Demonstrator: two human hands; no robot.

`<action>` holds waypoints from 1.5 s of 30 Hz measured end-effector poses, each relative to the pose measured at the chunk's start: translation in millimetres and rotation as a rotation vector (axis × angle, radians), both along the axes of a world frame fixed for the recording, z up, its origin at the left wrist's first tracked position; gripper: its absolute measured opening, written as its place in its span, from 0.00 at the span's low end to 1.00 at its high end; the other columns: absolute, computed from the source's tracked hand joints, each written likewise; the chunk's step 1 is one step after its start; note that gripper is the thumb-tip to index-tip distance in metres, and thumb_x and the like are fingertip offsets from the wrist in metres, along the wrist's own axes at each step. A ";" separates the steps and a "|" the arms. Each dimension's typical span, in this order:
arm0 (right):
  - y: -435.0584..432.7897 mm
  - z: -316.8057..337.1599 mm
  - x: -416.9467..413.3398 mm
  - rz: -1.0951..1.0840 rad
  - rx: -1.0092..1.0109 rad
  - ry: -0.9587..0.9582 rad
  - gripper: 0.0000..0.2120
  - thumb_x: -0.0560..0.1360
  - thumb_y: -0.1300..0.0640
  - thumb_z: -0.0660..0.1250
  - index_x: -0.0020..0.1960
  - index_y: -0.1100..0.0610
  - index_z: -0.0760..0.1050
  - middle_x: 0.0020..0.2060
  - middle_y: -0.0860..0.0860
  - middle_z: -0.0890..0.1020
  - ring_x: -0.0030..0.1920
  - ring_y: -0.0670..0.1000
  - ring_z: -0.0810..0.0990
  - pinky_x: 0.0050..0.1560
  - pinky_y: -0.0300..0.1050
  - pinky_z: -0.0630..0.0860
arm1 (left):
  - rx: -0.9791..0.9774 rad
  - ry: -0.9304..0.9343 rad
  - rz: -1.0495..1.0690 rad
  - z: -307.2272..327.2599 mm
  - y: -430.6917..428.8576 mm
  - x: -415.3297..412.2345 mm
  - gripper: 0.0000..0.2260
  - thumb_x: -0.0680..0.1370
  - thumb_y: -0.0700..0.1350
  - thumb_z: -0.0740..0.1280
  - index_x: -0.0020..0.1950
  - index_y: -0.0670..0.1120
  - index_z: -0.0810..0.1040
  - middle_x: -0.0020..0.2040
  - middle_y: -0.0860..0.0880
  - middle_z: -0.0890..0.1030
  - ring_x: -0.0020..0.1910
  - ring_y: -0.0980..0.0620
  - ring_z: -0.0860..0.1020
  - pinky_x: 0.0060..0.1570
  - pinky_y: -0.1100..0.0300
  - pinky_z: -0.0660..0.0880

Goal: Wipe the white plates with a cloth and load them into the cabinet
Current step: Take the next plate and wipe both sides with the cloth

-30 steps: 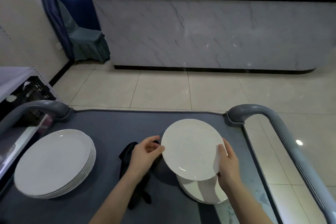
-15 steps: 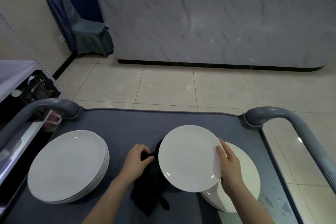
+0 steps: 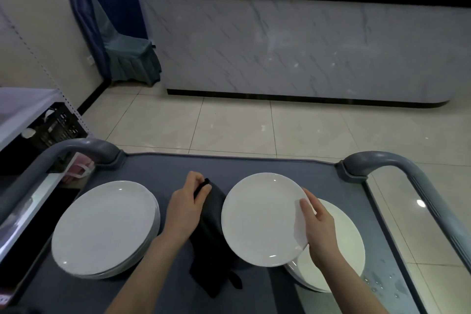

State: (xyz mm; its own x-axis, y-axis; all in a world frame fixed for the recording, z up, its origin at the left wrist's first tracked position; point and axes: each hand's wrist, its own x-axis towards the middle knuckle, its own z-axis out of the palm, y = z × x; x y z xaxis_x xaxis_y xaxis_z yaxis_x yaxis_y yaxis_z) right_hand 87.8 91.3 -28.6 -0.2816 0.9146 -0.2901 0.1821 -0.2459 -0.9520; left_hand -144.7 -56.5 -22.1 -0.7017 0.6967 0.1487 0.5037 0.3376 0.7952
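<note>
Held plate [image 3: 257,219] and right hand [image 3: 317,232] cover much of the right stack [image 3: 349,242]; left hand [image 3: 187,208] hides part of the cloth [image 3: 211,245].

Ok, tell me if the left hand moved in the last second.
Yes. The left hand moved left, off the rim of the held plate toward the left plate stack; it now grips the black cloth.
</note>
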 end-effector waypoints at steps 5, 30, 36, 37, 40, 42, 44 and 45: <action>-10.3 9.2 -7.4 0.007 0.052 0.013 0.14 0.81 0.52 0.61 0.58 0.35 0.78 0.52 0.37 0.82 0.52 0.44 0.80 0.52 0.48 0.78 | 0.103 -0.001 -0.049 42.5 4.8 22.4 0.08 0.80 0.44 0.66 0.48 0.54 0.68 0.41 0.59 0.80 0.43 0.61 0.78 0.41 0.70 0.71; -29.3 35.0 2.9 -0.074 0.033 0.199 0.11 0.81 0.56 0.63 0.56 0.47 0.82 0.52 0.45 0.85 0.54 0.47 0.82 0.54 0.47 0.79 | -0.312 0.400 -0.795 26.0 -8.8 103.5 0.29 0.79 0.57 0.52 0.79 0.61 0.46 0.78 0.66 0.42 0.76 0.66 0.37 0.75 0.59 0.36; -36.6 37.8 -2.3 -0.067 -0.012 0.222 0.09 0.81 0.55 0.63 0.47 0.47 0.82 0.45 0.45 0.87 0.49 0.44 0.84 0.50 0.41 0.78 | -0.372 0.454 -0.786 32.5 16.0 123.9 0.31 0.79 0.59 0.48 0.79 0.58 0.38 0.76 0.67 0.32 0.74 0.66 0.31 0.72 0.50 0.31; -36.4 39.2 -1.5 -0.077 -0.006 0.230 0.10 0.81 0.55 0.64 0.46 0.46 0.82 0.44 0.44 0.86 0.48 0.42 0.84 0.48 0.38 0.78 | -0.374 0.451 -0.761 32.4 20.3 121.1 0.31 0.78 0.59 0.47 0.79 0.59 0.37 0.76 0.67 0.32 0.74 0.66 0.31 0.72 0.50 0.31; -35.9 46.7 1.1 -0.058 0.069 0.226 0.12 0.80 0.54 0.65 0.44 0.43 0.84 0.44 0.42 0.86 0.44 0.40 0.83 0.44 0.36 0.77 | -0.395 0.434 -0.563 32.7 26.1 99.5 0.31 0.79 0.58 0.49 0.78 0.59 0.36 0.75 0.66 0.31 0.75 0.64 0.31 0.75 0.47 0.34; -33.5 54.0 2.1 -0.053 0.104 0.239 0.12 0.80 0.52 0.65 0.45 0.40 0.84 0.46 0.42 0.86 0.46 0.42 0.83 0.47 0.42 0.78 | -0.435 0.437 -0.440 33.7 22.5 83.9 0.31 0.81 0.56 0.51 0.79 0.57 0.36 0.75 0.64 0.31 0.76 0.61 0.32 0.76 0.47 0.35; -27.1 61.9 0.4 -0.092 0.149 0.261 0.13 0.80 0.53 0.65 0.44 0.39 0.84 0.46 0.41 0.86 0.47 0.42 0.84 0.48 0.43 0.78 | -0.443 0.445 -0.405 33.1 10.8 78.9 0.31 0.81 0.55 0.51 0.79 0.55 0.37 0.76 0.61 0.32 0.75 0.61 0.30 0.76 0.48 0.35; -23.3 65.6 -1.3 -0.123 0.163 0.274 0.13 0.80 0.53 0.65 0.44 0.40 0.84 0.46 0.41 0.86 0.48 0.44 0.84 0.50 0.44 0.78 | -0.443 0.446 -0.417 32.4 3.4 82.1 0.31 0.80 0.56 0.49 0.79 0.54 0.36 0.77 0.61 0.31 0.74 0.62 0.29 0.76 0.49 0.35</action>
State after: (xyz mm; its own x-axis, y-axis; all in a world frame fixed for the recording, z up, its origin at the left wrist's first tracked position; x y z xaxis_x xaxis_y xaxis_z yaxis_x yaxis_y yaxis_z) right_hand 86.5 67.9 37.0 -0.2131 0.9748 -0.0660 -0.1079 -0.0906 -0.9900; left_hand -62.6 -53.1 10.3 -0.3058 0.9521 0.0014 0.9022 0.2893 0.3200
